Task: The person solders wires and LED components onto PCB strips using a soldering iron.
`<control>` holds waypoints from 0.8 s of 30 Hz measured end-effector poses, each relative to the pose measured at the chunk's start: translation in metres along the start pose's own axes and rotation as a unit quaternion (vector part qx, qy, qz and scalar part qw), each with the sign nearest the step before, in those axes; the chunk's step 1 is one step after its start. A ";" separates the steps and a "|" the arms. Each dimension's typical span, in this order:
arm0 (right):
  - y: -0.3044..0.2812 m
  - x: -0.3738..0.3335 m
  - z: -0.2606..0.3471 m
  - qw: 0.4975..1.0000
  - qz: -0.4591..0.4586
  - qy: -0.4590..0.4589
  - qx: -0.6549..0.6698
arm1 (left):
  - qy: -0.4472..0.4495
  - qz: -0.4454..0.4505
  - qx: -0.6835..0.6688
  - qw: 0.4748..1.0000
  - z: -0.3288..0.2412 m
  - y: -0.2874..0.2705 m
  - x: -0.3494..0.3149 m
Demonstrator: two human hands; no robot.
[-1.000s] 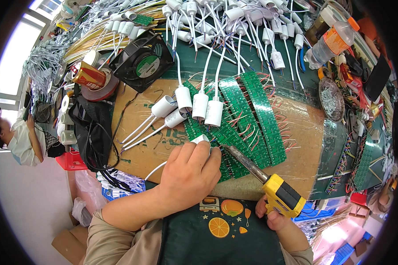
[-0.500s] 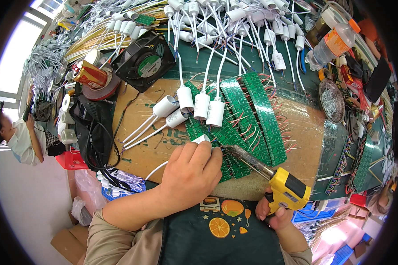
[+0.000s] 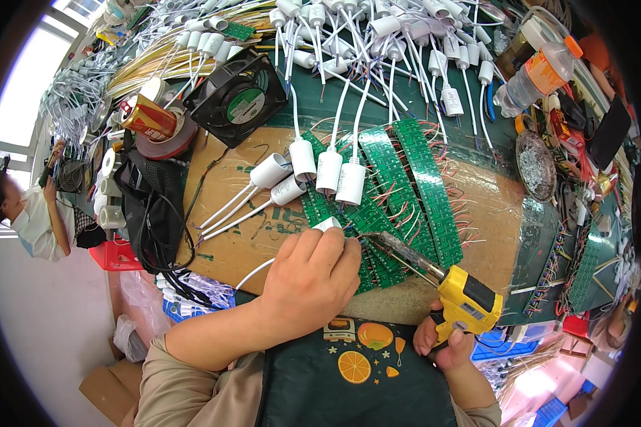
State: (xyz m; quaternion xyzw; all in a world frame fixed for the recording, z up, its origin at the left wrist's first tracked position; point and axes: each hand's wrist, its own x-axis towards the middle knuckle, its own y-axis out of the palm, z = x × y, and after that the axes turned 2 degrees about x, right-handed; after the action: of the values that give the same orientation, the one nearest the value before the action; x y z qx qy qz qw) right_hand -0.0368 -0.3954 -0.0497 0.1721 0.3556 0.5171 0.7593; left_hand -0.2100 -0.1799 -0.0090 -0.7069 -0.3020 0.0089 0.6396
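Observation:
My left hand (image 3: pixel 312 281) is closed around a white cylindrical lamp holder (image 3: pixel 327 224), mostly hidden by the fingers, with its white cable (image 3: pixel 253 275) trailing to the left. In my right hand (image 3: pixel 443 340) is a yellow and black gun-shaped soldering iron (image 3: pixel 468 302). The iron's dark tip reaches the fingertips of my left hand, over the near ends of the green circuit boards (image 3: pixel 429 192). These boards lie side by side in strips, with red and white wires sticking out. More white lamp holders (image 3: pixel 327 171) rest on their far left part.
A brown board (image 3: pixel 495 213) lies under the work. Behind it are a black fan (image 3: pixel 236 96), a red can (image 3: pixel 149 117) and heaped lamp holders (image 3: pixel 388 28). A plastic bottle (image 3: pixel 541 77) and an oval dish (image 3: pixel 535 164) stand at right. Another person (image 3: pixel 35 213) sits far left.
Almost nothing differs. The whole view has shifted slightly; both hands keep their hold, and the iron's tip stays by the left fingertips.

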 end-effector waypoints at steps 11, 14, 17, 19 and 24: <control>0.000 0.000 -0.001 1.000 0.002 0.000 0.003 | -0.003 0.008 0.002 1.000 0.000 0.000 0.000; 0.000 -0.001 -0.002 1.000 -0.006 -0.001 0.007 | -0.002 0.005 0.002 1.000 0.001 0.000 0.000; -0.001 0.000 -0.001 1.000 -0.001 0.001 0.002 | 0.002 0.012 0.005 1.000 0.001 -0.001 0.001; -0.001 0.000 -0.001 1.000 0.003 -0.002 0.006 | 0.001 0.012 0.006 1.000 0.001 -0.001 0.001; 0.003 0.002 0.003 1.000 0.012 -0.012 -0.003 | 0.002 0.010 0.004 1.000 0.001 0.001 0.000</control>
State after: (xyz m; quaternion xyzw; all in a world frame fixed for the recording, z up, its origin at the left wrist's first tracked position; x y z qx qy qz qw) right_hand -0.0361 -0.3922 -0.0461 0.1809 0.3427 0.5252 0.7576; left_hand -0.2098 -0.1787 -0.0095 -0.7076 -0.2936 0.0153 0.6425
